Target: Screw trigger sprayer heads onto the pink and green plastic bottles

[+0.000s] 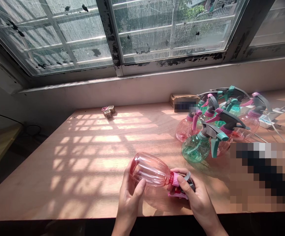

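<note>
A clear pink spray bottle (152,168) lies tilted on its side between my hands, above the front part of the table. My left hand (130,190) is wrapped round its base end, with the thumb along the near side. At the other end my right hand (194,190) grips the pink collar (174,179) and the grey-and-pink trigger head, which the fingers partly hide. Just beyond my right hand stands a green spray bottle (196,147) with a grey and green trigger head. The held bottle looks see-through, with no liquid that I can make out.
Several pink and green spray bottles (221,121) crowd the right side of the wooden table (83,183). Behind them are a cardboard box (183,102) and a white power strip (270,118) with cables. Small square blocks (108,111) sit at the back left. A blurred patch covers the right edge.
</note>
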`<state>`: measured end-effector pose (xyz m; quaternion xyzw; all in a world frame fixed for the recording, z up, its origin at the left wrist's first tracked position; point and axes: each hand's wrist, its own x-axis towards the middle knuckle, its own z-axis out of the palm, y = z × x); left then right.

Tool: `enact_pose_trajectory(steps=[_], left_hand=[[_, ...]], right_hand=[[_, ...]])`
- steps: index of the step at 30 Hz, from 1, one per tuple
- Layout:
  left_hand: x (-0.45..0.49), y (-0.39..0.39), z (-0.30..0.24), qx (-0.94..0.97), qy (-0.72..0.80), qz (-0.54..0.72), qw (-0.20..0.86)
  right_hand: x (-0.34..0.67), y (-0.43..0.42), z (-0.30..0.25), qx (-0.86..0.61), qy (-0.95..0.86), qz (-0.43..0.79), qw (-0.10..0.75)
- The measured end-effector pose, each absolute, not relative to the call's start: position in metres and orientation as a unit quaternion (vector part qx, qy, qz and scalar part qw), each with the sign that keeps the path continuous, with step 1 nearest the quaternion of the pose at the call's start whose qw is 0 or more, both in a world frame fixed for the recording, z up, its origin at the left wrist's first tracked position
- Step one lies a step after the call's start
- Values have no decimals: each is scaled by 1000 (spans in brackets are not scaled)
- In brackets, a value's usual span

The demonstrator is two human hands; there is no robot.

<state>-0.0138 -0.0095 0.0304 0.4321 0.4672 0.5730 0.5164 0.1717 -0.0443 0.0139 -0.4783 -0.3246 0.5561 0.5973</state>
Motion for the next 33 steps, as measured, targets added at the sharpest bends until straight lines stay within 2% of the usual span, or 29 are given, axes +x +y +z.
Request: enact_pose_trajectory(steps=[33], left_hand=[[-18, -7, 22, 438, 464, 573, 513]], right_hand=[[172, -44, 14, -473, -322, 560, 600]])
